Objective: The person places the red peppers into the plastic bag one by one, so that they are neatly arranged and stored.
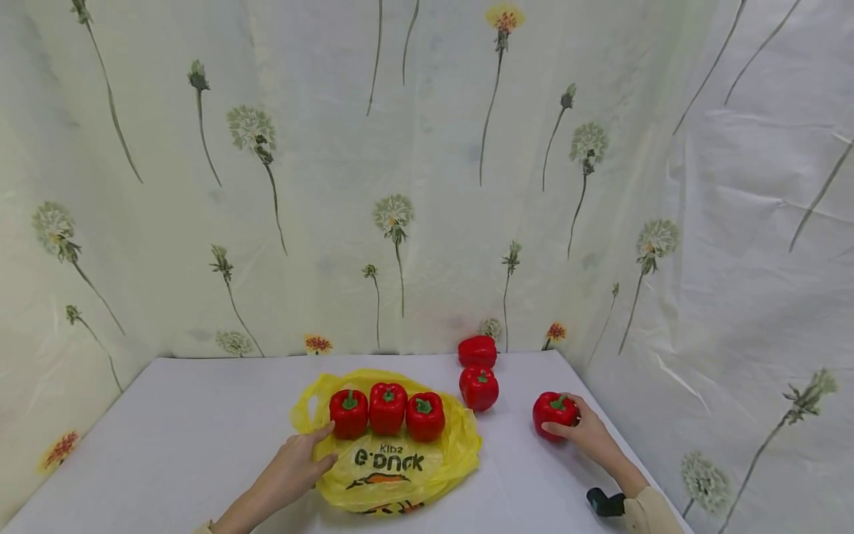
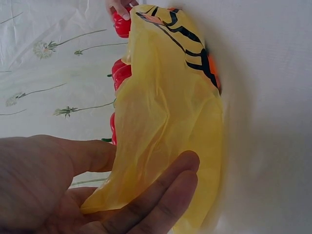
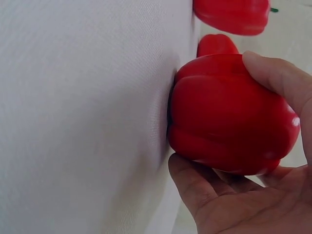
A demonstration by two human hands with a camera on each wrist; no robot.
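In the head view, my right hand (image 1: 587, 430) grips a red bell pepper (image 1: 548, 415) with a green stem, at the table's right side. The right wrist view shows thumb and fingers round this pepper (image 3: 229, 117), its base close to or on the tabletop. My left hand (image 1: 293, 463) is at the left edge of a yellow plastic bag (image 1: 440, 500) with dark print. In the left wrist view the bag's edge (image 2: 146, 190) lies between thumb and fingers. Three red bell peppers stand in a row on the bag, the left one (image 1: 348, 415) beside my left fingertip.
Two more red bell peppers stand behind the bag to the right, one upright (image 1: 478, 389) and one on its side (image 1: 477, 351). A small dark object (image 1: 603, 503) is by my right wrist. A flowered curtain (image 1: 427, 222) borders the white table (image 1: 200, 415).
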